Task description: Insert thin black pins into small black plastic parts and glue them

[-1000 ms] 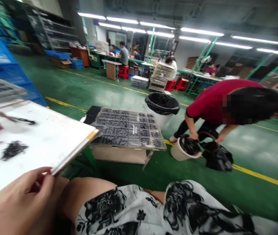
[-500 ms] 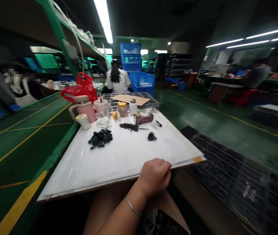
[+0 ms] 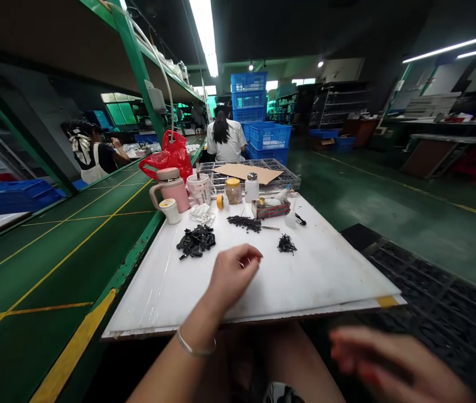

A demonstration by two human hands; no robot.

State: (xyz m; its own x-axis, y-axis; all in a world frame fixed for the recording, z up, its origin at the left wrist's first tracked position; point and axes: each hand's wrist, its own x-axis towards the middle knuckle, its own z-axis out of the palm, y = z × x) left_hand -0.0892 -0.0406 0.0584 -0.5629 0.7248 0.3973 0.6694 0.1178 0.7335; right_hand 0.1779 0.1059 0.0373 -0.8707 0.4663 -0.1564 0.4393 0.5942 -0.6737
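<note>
My left hand (image 3: 234, 275) is over the middle of the white board (image 3: 305, 280), its fingers curled and thumb close to the fingertips in a loose pinch. Anything between them is too small or hidden to make out. Beyond it lie a pile of flat black pieces (image 3: 197, 242), a heap of small black parts (image 3: 244, 223) with a thin stick (image 3: 270, 228) beside it, and a little pile of thin black pieces (image 3: 287, 243). My right hand (image 3: 392, 361) is off the board's front edge at lower right, smeared by motion, so its grip is unclear.
Along the board's far side stand a pink mug (image 3: 174, 190), a white cup (image 3: 170, 211), a yellow-lidded jar (image 3: 233, 191), a white bottle (image 3: 251, 188) and a patterned box (image 3: 270, 209). A green bench (image 3: 95, 235) runs along the left. Black trays (image 3: 443, 302) lie at right.
My left hand has left the board's front edge and moved forward over its surface. My right hand has come into sight at lower right. The view has swung left.
</note>
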